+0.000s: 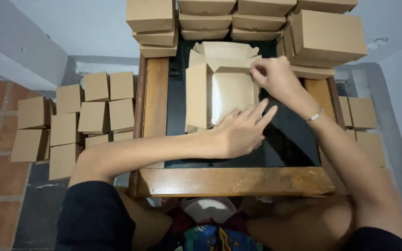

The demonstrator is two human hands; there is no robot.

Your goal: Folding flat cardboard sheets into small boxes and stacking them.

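An open brown cardboard box (219,90) with a pale inside lies on the dark glass top of a wooden table (233,181). My left hand (243,130) rests flat with fingers spread against the box's near right corner. Farther back, my right hand (275,76) pinches the edge of the box's right flap near its far corner. A thin bracelet sits on my right wrist.
Finished closed boxes are stacked along the table's far edge (205,18), with a larger stack at the far right (326,37). More closed boxes cover the floor on the left (75,116) and on the right (361,114). My knees show below the table.
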